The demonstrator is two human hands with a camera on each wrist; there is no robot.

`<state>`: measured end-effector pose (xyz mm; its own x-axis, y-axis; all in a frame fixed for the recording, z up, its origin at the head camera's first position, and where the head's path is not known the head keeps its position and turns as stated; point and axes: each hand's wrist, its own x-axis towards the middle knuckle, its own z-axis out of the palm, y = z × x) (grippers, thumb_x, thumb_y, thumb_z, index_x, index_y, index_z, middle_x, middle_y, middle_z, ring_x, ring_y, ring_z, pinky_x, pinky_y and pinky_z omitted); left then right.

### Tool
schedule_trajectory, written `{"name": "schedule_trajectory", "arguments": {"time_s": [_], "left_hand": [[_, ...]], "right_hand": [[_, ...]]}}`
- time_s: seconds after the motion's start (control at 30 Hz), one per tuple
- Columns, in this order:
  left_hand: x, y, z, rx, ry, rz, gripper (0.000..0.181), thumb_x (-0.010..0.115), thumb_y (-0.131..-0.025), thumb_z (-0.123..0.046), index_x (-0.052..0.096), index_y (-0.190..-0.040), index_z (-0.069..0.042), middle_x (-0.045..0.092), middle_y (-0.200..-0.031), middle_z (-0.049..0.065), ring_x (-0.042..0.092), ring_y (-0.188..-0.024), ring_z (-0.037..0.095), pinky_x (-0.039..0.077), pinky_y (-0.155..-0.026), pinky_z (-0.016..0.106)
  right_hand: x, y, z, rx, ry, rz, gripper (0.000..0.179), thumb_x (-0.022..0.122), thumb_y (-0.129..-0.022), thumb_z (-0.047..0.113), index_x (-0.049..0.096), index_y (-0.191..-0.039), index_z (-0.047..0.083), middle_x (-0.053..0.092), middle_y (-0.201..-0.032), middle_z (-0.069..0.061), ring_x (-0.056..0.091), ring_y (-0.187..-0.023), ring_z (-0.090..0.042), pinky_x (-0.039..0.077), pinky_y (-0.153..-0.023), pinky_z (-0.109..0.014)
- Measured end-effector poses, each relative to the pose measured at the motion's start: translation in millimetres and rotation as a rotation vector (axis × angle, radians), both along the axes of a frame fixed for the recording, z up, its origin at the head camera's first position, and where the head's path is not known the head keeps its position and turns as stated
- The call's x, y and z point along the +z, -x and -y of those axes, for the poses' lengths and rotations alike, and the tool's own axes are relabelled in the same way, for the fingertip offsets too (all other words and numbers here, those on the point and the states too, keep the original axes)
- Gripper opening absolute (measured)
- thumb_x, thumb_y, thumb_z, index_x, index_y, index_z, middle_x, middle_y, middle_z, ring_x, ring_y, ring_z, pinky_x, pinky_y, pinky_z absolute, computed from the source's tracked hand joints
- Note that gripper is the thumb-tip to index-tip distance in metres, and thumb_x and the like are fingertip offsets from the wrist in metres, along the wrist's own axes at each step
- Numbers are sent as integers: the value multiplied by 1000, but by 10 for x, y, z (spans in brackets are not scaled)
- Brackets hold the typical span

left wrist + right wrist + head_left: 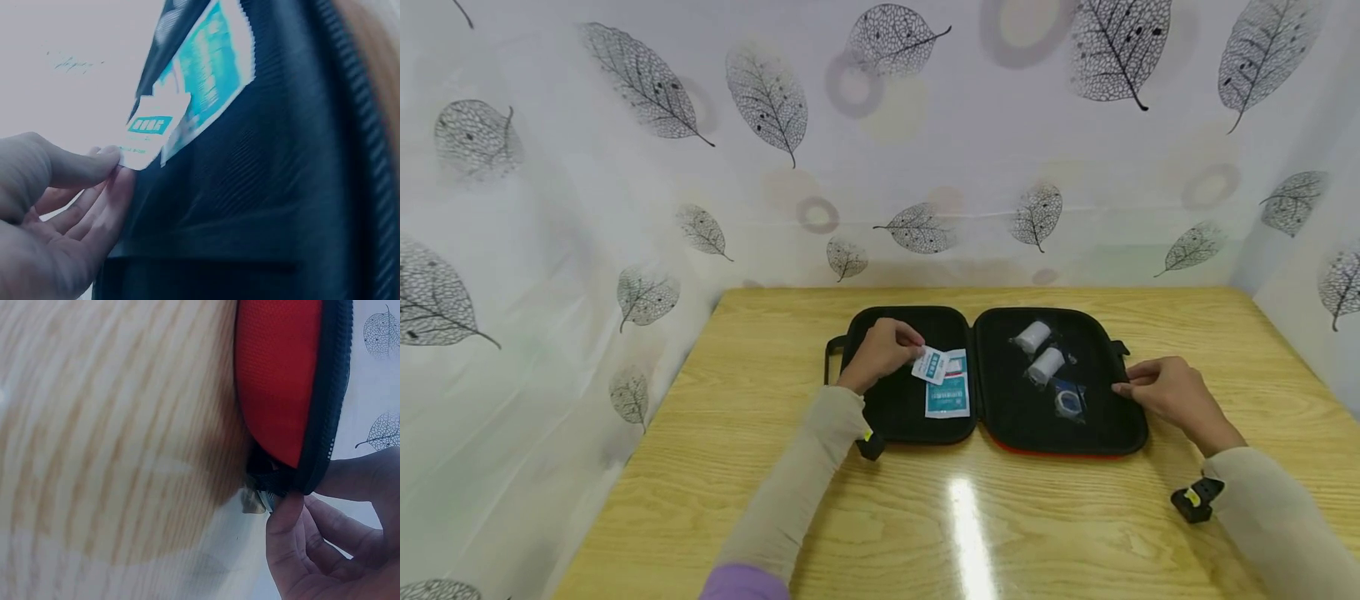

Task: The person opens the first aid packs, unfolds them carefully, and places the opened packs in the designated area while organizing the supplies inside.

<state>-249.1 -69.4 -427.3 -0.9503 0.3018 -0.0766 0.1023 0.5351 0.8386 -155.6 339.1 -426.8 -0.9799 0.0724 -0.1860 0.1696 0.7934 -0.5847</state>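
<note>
A zip case (895, 414), black inside and red outside, lies opened flat on the table. Over its left half, my left hand (880, 357) pinches a small white packet (150, 128) with teal print between thumb and fingers. Partly beneath that packet lies a larger teal and white packet (948, 403). Two white wrapped rolls (1047, 365) rest in the right half, beside a clear bag (1068, 402) with a pale ring-shaped item. My right hand (1176, 396) grips the right rim; the right wrist view shows its thumb and fingers at the zipper edge of the red shell (278, 381).
The wood-grain table (880, 525) reaches back to a leaf-patterned sheet (925, 142), which also hangs at both sides. A black handle (833, 354) sticks out from the case's left side. Light glares on the table in front of the case.
</note>
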Motion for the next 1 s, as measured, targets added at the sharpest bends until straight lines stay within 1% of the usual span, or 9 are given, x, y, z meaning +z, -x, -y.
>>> {"name": "schedule_trajectory", "arguments": {"time_s": [0.17,0.27,0.33,0.4,0.47,0.6,0.73,0.87,1.0], "left_hand": [[56,70,149,135,-72,-24,7,72,-95,-7,75,-99,-3,72,-95,8,69,-80,21,60,-74,35],[82,115,227,237,-78,-52,6,72,-94,-5,75,-98,-2,71,-95,11,68,-80,22,60,-74,34],[91,142,286,296,-65,-67,5,72,-94,-6,75,-97,-3,71,-96,11,67,-80,22,60,-73,33],[99,165,351,343,-49,-77,5,72,-94,-7,75,-98,-4,71,-98,10,67,-82,21,60,-74,32],[103,182,423,376,-38,-84,6,72,-94,-7,75,-98,-4,71,-99,10,67,-84,21,60,-75,33],[96,206,559,421,1,-100,7,71,-94,-8,75,-99,-4,72,-98,10,68,-85,23,59,-75,35],[79,233,645,443,59,-117,8,71,-93,-9,76,-99,-5,74,-96,10,68,-85,23,57,-74,35],[69,250,662,453,117,-143,7,72,-92,-9,77,-96,-6,74,-95,9,67,-86,24,56,-75,38],[47,255,631,452,167,-147,5,74,-92,-10,76,-94,-5,74,-95,10,67,-85,25,56,-76,40]], "right_hand": [[4,-5,-1,5,-1,-10,58,73,-94,27,58,-122,-22,68,-106,-33,62,-100,-50,54,-81,-58],[3,-8,-16,2,-3,-6,59,73,-94,27,57,-123,-22,67,-108,-34,61,-102,-51,54,-81,-58],[-2,-14,-25,-3,-4,-7,59,73,-93,26,57,-124,-21,67,-109,-34,61,-102,-51,54,-81,-58],[-8,-19,-32,-6,-4,-8,59,74,-92,26,58,-123,-21,68,-108,-33,62,-101,-50,55,-80,-56],[-16,-21,-33,-6,2,-11,59,74,-92,26,58,-123,-21,68,-106,-32,63,-100,-49,56,-78,-54],[-26,-18,-20,2,14,-11,61,74,-91,28,58,-123,-21,69,-105,-31,64,-98,-47,57,-76,-51],[-18,-10,-8,1,12,-1,61,75,-92,28,58,-123,-21,69,-105,-32,64,-99,-48,57,-78,-53],[-6,-1,-4,-4,6,8,59,74,-93,27,57,-123,-22,68,-105,-33,63,-99,-48,56,-79,-55],[-2,4,-1,-1,4,9,59,74,-94,27,57,-123,-22,68,-105,-32,64,-98,-48,56,-79,-54]]}}
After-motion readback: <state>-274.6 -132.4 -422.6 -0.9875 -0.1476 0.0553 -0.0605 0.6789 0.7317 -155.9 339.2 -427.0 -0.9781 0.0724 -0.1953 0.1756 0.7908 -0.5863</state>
